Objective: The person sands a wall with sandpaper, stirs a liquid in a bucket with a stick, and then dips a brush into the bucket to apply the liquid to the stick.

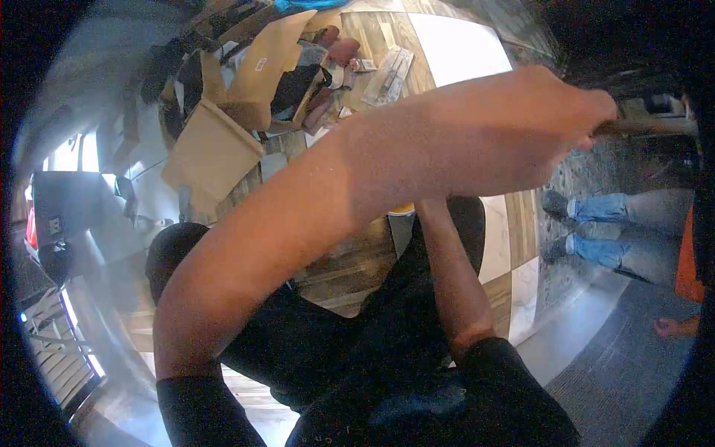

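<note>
My left arm reaches across the view to the upper right, and my left hand (570,123) is closed there. A brownish, stick-like thing (648,127) shows just beyond its fingers; blur and shadow hide what it is. My right forearm (454,276) points up from the lower right and passes behind my left forearm, which hides my right hand and its fingers. Close to my right wrist, part of a container with a yellow top (402,210) shows between my legs.
An opened cardboard box (257,74) with mixed items lies ahead on the wood-patterned floor (339,279). A white panel (462,48) is farther ahead. Another person's legs in rolled jeans (599,249) and a hand (666,326) appear at right. A dark case (71,205) stands left.
</note>
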### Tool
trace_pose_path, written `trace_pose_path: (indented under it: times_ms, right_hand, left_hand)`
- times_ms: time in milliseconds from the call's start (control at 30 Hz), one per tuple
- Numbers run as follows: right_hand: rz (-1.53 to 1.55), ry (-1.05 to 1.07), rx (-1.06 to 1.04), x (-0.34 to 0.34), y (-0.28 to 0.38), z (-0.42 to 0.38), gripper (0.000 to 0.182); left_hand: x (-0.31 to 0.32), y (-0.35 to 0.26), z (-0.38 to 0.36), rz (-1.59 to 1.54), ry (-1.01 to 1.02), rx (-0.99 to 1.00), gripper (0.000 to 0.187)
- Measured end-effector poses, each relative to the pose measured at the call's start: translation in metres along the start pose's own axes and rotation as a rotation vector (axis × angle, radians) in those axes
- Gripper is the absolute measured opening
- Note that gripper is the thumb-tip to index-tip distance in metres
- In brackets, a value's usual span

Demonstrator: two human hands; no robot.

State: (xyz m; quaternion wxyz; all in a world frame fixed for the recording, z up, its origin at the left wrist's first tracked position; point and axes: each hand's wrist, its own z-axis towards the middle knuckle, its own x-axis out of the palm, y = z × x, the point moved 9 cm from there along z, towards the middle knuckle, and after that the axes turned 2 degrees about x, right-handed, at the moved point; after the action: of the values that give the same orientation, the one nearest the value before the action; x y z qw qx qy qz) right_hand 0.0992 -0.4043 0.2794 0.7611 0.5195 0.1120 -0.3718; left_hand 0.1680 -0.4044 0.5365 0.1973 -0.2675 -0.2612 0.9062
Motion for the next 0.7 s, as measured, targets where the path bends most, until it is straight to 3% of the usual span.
trace_pose_path:
  times_ms: [67,233,400,467,700]
  right_hand:
    - [-0.012,0.011,0.016,-0.012,-0.006,0.000,0.044]
    - [-0.040,0.026,0.073,-0.055,-0.014,-0.008,0.045]
    - [-0.024,0.004,0.016,-0.018,-0.002,-0.013,0.045]
    - [-0.022,0.007,0.000,-0.006,-0.002,-0.007,0.045]
    - [-0.061,0.029,0.069,-0.050,-0.011,0.002,0.046]
  left_hand:
    - [0.010,-0.011,-0.003,0.002,0.044,0.105,0.019]
    - [0.011,0.000,-0.007,-0.054,0.028,0.014,0.023]
    - [0.005,0.002,0.000,-0.074,0.019,-0.039,0.025]
    - [0.005,-0.017,0.001,0.053,0.029,0.108,0.022]
    - [0.009,0.002,-0.007,-0.134,0.081,-0.027,0.022]
